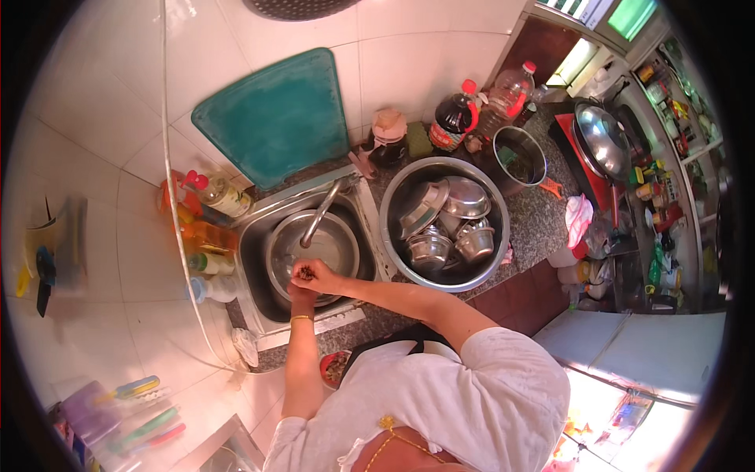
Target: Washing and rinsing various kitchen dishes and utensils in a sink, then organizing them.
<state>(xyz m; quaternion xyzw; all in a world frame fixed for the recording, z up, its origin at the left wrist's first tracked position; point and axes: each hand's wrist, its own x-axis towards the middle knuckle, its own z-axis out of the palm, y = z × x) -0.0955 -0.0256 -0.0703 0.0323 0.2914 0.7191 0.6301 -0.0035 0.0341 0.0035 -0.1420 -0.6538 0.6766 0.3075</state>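
Both my hands meet over a round metal basin [348, 251] that sits inside the stainless steel sink [367, 268]. My right hand [321, 277] is closed around a small dark brown clump [305, 272], which looks like a wire scrubber. Just below and against it is my left hand [299, 290], its wrist wearing a gold-coloured bracelet; its fingers are mostly hidden. A curved metal faucet [321, 212] reaches out above the basin, its spout end just beyond my hands. The basin seems to hold some water.
Right of the sink, a large metal tub [386, 236] holds several steel bowls. Behind stand a dark sauce bottle [451, 121], a clear jug [507, 97] and a metal pot [542, 159]. A green cutting board [280, 118] leans on the wall. Several bottles [215, 236] line the sink's left side.
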